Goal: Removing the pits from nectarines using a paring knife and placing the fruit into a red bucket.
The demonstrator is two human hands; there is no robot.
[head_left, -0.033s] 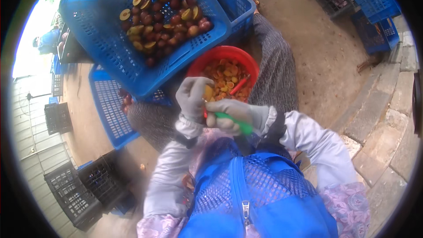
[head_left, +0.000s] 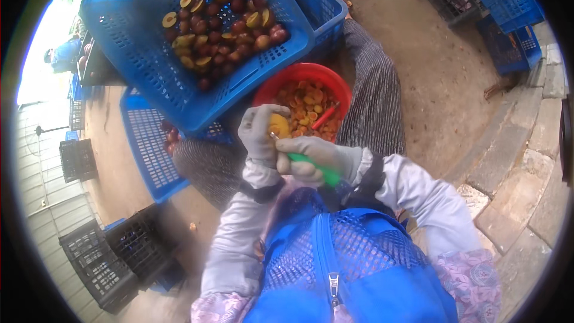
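Grey gloves cover both hands, which meet over the near rim of a red basin (head_left: 342, 81). My left hand (head_left: 257, 134) is closed around a yellow-fleshed piece of plum (head_left: 279, 124). In my right hand (head_left: 314, 152), fingers wrap a green-handled tool (head_left: 326, 171); its thin metal tip lies against the fruit, and the tip's exact shape is too small to tell. Cut orange-yellow plum pieces (head_left: 308, 98) fill the basin, with a red-handled tool (head_left: 326, 116) lying on them. Beyond, a tilted blue crate (head_left: 164, 93) holds whole dark plums and halves (head_left: 224, 30).
Another blue crate (head_left: 143, 143) with some plums sits low at the left, beside my knee. A further blue crate (head_left: 329, 9) stands behind the tilted one. Black crates (head_left: 98, 263) are at the lower left, stone slabs (head_left: 508, 167) at the right. A person (head_left: 64, 55) is far left.
My left hand has turned slightly, so more of the yellow plum flesh shows. The metal tip of the green-handled tool now shows more clearly at the fruit. Basin and crates are unchanged.
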